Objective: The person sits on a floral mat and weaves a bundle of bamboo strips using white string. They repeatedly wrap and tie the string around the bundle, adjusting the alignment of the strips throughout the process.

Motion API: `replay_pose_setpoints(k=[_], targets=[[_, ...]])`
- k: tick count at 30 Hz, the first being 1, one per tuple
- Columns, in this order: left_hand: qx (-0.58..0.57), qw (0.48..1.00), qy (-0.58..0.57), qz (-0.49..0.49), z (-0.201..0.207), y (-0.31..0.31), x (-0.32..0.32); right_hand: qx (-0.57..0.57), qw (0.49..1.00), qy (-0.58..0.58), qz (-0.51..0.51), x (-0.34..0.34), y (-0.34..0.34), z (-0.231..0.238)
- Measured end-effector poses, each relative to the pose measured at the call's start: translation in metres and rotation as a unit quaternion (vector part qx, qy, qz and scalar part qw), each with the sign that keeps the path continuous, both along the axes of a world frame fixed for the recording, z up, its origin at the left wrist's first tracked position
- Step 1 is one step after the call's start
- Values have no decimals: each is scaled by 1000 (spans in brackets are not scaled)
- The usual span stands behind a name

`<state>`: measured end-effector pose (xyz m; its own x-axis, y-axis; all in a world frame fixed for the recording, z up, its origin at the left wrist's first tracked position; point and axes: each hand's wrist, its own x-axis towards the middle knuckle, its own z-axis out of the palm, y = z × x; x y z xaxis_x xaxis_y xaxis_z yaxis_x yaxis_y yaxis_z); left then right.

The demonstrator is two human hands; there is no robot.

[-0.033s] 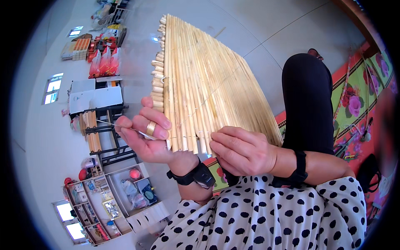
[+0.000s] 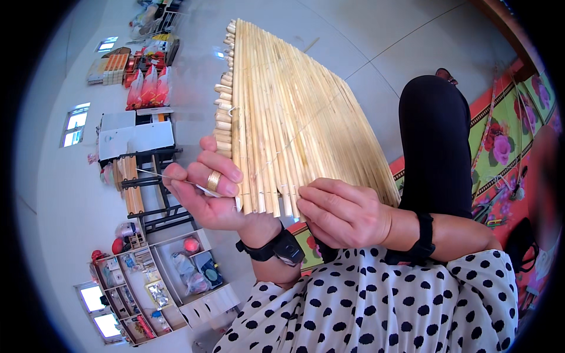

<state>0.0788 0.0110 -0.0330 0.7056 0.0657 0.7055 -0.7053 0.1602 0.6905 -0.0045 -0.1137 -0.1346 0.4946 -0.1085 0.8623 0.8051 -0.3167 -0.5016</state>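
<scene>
A mat of pale straw-coloured reeds point(image 2: 294, 117), laid side by side and stitched across with fine thread, stretches away from me at a tilt. Cut stalk ends stick out along its left edge. My left hand point(image 2: 206, 185), with a gold ring, is at the near left corner, its fingertips against the outermost reed. Between its thumb and fingers sits a thin needle point(image 2: 154, 173), pointing left. A small loop of white thread point(image 2: 233, 110) shows on the left edge. My right hand point(image 2: 344, 213) pinches the near ends of the reeds; its thumb is hidden.
My raised knee point(image 2: 434, 135) in dark trousers is right of the mat. A flowered mat point(image 2: 500, 141) with cords and tools lies at far right. Along the left wall stand shelves point(image 2: 135, 288), a wooden-slatted rack point(image 2: 132, 185) and red-and-white bags point(image 2: 150, 88).
</scene>
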Motion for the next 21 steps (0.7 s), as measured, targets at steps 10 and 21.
replay_pose_setpoints(k=[10, 21], targets=[[22, 1000, 4, -20, -4, -8, 8, 12, 999, 26, -38, -2, -5, 2], [14, 998, 30, -51, 18, -53, 61, 46, 985, 156, -57, 13, -31, 34]])
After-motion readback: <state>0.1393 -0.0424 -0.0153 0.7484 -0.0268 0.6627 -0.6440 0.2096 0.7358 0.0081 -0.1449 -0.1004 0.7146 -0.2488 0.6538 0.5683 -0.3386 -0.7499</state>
